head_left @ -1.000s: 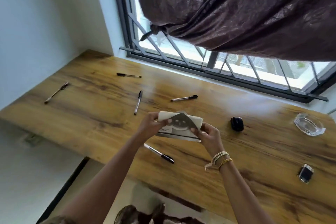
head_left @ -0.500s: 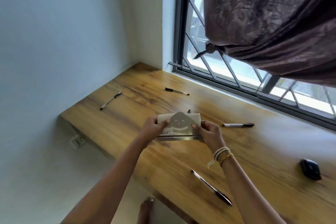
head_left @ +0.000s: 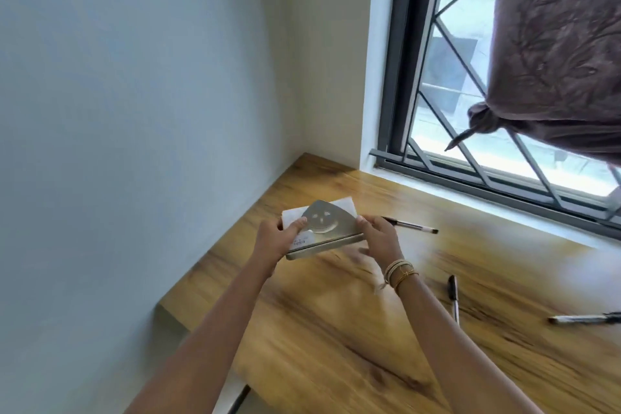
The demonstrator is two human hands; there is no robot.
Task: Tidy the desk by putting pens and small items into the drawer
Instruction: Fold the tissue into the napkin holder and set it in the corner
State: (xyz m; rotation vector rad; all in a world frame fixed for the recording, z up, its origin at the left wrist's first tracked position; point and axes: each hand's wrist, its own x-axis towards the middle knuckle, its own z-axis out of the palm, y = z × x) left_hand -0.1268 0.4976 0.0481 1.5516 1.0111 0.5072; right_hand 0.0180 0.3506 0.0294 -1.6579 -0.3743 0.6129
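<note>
While the pale wall (head_left: 134, 94) fills the left side of the room, a barred window (head_left: 453, 131) with a knotted brown curtain (head_left: 557, 54) takes the right, and the long wooden desk (head_left: 336, 329) runs beneath them into the corner. Both hands are raised above the desk's left end, holding a metal napkin holder (head_left: 327, 232) between them; its triangular face has a smiley cut into it, and white napkins (head_left: 292, 213) stand up behind that face. The left hand (head_left: 277, 239) grips the holder's left end, thumb laid over the front; the right hand (head_left: 381, 239), with corded bracelets (head_left: 400, 274) at the wrist, clasps the right end. Three pens lie loose on the wood: one pen (head_left: 411, 224) just beyond the right hand, a second pen (head_left: 453, 299) near the right forearm, and a third pen (head_left: 584, 318) at the right edge. No drawer is in sight.
</note>
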